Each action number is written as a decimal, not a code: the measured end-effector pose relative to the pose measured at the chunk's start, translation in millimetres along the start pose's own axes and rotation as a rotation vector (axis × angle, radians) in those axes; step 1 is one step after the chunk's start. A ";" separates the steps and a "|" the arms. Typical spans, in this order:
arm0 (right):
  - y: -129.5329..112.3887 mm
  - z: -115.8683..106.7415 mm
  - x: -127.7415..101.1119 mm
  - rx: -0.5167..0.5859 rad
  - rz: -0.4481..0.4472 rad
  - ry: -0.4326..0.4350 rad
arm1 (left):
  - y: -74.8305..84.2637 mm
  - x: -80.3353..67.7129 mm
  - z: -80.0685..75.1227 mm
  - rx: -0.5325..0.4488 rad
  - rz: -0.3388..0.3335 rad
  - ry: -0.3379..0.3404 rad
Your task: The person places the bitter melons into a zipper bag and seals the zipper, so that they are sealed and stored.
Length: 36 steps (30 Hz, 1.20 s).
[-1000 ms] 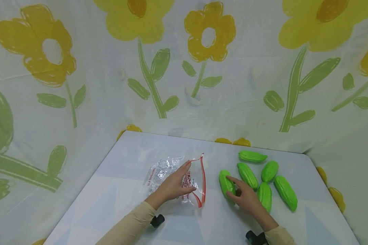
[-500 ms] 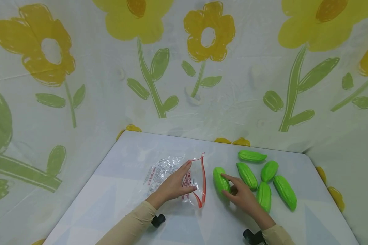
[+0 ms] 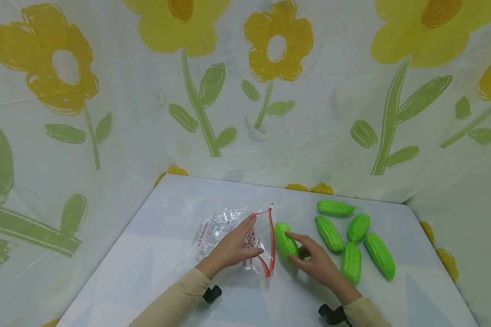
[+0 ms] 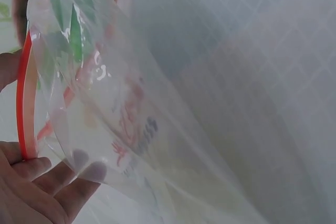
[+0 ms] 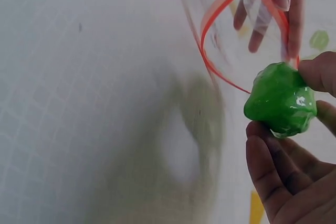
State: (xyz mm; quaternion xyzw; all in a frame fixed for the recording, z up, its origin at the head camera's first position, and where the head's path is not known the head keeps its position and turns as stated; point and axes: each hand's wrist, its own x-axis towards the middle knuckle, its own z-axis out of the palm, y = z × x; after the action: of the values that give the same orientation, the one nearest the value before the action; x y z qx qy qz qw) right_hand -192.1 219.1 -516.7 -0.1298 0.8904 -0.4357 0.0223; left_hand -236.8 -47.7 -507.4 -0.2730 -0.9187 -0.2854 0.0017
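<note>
While the clear bag (image 3: 245,236) is pinched open at its red rim by the left hand (image 3: 231,249), a green gourd (image 3: 285,240) is gripped by the right hand (image 3: 317,263) beside the mouth; bagging seems underway; a straight push inward is judged necessary.

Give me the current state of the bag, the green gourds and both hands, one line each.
Zip bag: lying on the table, red-edged mouth held open.
Left hand: gripping the bag's mouth.
Right hand: fingers gripping one green gourd.
Held gourd: right at the bag's mouth, not yet inside.
Other five gourds: loose on the table, untouched.
</note>
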 end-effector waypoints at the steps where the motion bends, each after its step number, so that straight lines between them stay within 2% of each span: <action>1: -0.6 0.6 0.6 0.000 -0.004 -0.004 | 0.5 0.0 -0.2 0.002 -0.002 0.000; 16: -5.4 11.7 10.6 -0.018 -0.050 -0.030 | 1.7 -0.8 -1.5 0.004 0.008 -0.006; 29: -11.3 23.9 20.9 -0.053 0.050 -0.010 | 5.0 -2.1 -0.7 -0.006 0.024 -0.011; 36: -5.5 32.2 22.0 -0.020 0.029 -0.039 | 5.7 -3.0 0.0 -0.017 0.029 -0.017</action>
State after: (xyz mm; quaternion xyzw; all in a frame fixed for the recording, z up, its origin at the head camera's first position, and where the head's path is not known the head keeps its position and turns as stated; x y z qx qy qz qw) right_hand -207.3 185.5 -530.7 -0.1255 0.8959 -0.4238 0.0448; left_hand -231.5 -45.3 -504.9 -0.2885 -0.9122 -0.2909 -0.0042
